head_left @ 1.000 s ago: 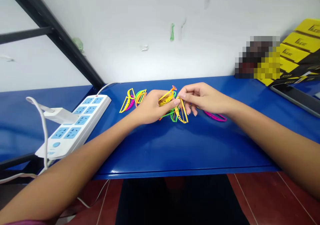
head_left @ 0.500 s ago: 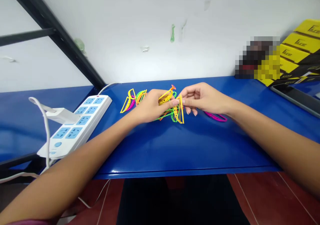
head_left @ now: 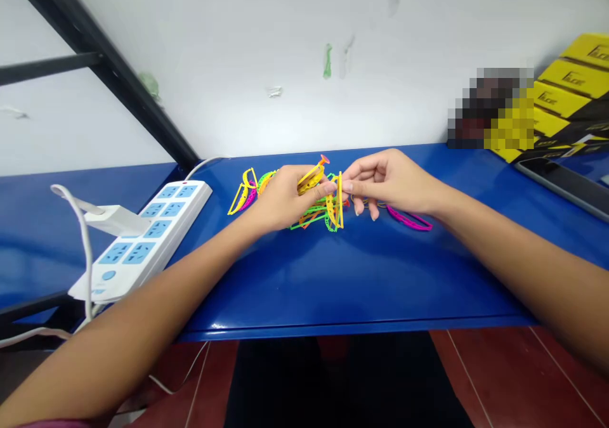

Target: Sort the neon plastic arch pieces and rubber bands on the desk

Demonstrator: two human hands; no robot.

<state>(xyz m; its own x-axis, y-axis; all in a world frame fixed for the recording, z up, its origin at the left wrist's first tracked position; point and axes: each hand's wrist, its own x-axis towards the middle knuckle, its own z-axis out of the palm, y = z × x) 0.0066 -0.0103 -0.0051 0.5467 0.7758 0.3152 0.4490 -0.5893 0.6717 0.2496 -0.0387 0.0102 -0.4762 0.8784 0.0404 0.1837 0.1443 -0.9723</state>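
Observation:
My left hand (head_left: 292, 200) is closed around several small plastic toy bows, with a yellow toy dart (head_left: 311, 175) with an orange suction-cup tip sticking up past the thumb. Beside its thumb a yellow toy bow (head_left: 340, 206) stands nearly upright. My right hand (head_left: 380, 184) pinches this bow's edge between thumb and index finger, the other fingers curled loosely below. Green and orange pieces (head_left: 311, 215) lie under my left hand, partly hidden by it. Left of that hand rest yellow and magenta toy bows (head_left: 247, 193). A magenta toy bow (head_left: 409, 220) lies beneath my right wrist.
A white power strip (head_left: 157, 225) with a plugged-in charger (head_left: 117, 222) and cable lies at the left. At the back right are stacked yellow-black boxes (head_left: 564, 101) and a dark phone (head_left: 566, 184). The blue table (head_left: 352, 288) meets a white wall (head_left: 238, 47).
The yellow toy bow between my hands has shifted slightly left and turned more upright. The dart tip has moved a little up and left. Both hands keep their grips.

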